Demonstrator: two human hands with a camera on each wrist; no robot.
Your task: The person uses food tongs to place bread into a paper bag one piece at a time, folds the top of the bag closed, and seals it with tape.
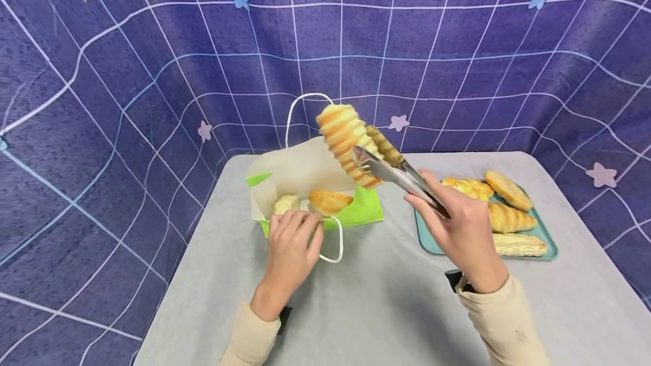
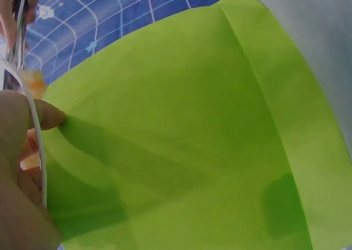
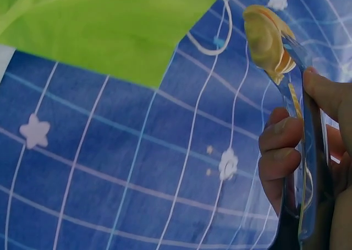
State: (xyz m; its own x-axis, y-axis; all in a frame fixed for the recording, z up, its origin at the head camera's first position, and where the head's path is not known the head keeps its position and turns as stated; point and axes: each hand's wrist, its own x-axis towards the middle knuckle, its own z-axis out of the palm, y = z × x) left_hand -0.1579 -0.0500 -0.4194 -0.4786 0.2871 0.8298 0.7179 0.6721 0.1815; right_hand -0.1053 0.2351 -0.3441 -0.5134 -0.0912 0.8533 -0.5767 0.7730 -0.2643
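My right hand [image 1: 465,230] grips metal tongs [image 1: 407,178]. Between their tips a ridged, golden bread roll [image 1: 342,139] is held in the air, above the right side of a green paper bag [image 1: 368,208]. The bag's open top shows a pale inside. With fingers bent over its near rim, my left hand [image 1: 292,242] pinches the bag; in the left wrist view the thumb presses the green paper [image 2: 181,123]. Inside the bag lie a golden-brown bread [image 1: 330,202] and a pale bread piece [image 1: 286,204], partly hidden by the left hand.
A teal tray [image 1: 429,242] on the right of the grey table [image 1: 366,298] bears several breads, among them a croissant-like one [image 1: 511,218] and a long pale one [image 1: 519,245]. White cord handles [image 1: 341,242] stick out from the bag. A blue gridded cloth [image 1: 432,72] hangs behind.
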